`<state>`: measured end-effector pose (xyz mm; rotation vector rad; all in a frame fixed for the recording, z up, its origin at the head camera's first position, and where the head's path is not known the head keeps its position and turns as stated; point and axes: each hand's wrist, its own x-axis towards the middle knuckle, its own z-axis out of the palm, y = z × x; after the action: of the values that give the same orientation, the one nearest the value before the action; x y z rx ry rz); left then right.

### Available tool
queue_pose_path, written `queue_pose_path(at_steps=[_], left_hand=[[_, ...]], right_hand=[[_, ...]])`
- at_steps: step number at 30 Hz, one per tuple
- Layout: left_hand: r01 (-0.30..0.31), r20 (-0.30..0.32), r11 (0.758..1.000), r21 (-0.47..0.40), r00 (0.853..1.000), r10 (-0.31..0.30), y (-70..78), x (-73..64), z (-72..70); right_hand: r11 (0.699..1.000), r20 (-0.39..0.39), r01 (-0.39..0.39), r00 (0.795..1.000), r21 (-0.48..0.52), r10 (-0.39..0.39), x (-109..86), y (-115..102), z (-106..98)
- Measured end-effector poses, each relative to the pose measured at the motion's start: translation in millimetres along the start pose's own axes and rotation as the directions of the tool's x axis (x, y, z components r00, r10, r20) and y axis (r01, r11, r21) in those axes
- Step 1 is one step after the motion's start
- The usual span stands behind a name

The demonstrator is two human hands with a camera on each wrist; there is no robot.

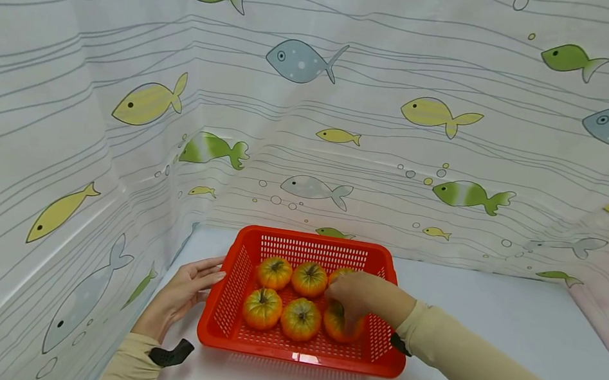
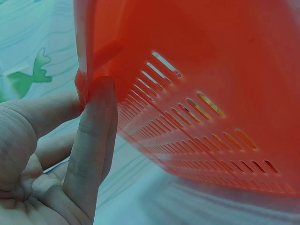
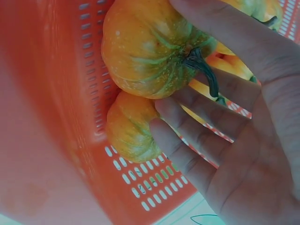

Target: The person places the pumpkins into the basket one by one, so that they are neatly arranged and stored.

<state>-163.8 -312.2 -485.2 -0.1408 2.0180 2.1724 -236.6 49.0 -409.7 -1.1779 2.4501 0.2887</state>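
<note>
A red plastic basket (image 1: 297,358) holds several small orange-green pumpkins (image 1: 300,319) in two rows. On its left side my left hand (image 1: 181,293) pinches the rim, with the thumb and fingers (image 2: 91,126) on opposite sides of the edge. Over the basket's right part reaches my right hand (image 1: 368,295), holding the front right pumpkin (image 3: 145,51) between thumb and fingers, its dark stem turned toward the palm. A second pumpkin (image 3: 131,129) lies beyond the fingertips. The back right pumpkin (image 1: 341,273) is partly hidden behind the right hand.
Beneath the basket is a white table surface (image 1: 472,330). A fish-patterned sheet (image 1: 379,155) rises behind and at both sides, close to the left hand. Black straps (image 1: 172,353) show at the sleeve cuffs.
</note>
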Motion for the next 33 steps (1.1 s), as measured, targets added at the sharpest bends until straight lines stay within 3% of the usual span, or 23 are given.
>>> queue_pose_path(at_steps=[19,33], left_hand=[[-0.001,-0.002,1.000,0.005,1.000,0.001,-1.6,1.6,0.2],[-0.003,-0.002,1.000,-0.005,1.000,0.003,-3.1,2.0,0.7]], right_hand=[[1.000,-0.006,-0.009,1.000,0.009,0.009,0.6,2.1,2.2],[0.993,-0.047,-0.002,0.999,0.115,0.007,-7.2,9.1,1.2]])
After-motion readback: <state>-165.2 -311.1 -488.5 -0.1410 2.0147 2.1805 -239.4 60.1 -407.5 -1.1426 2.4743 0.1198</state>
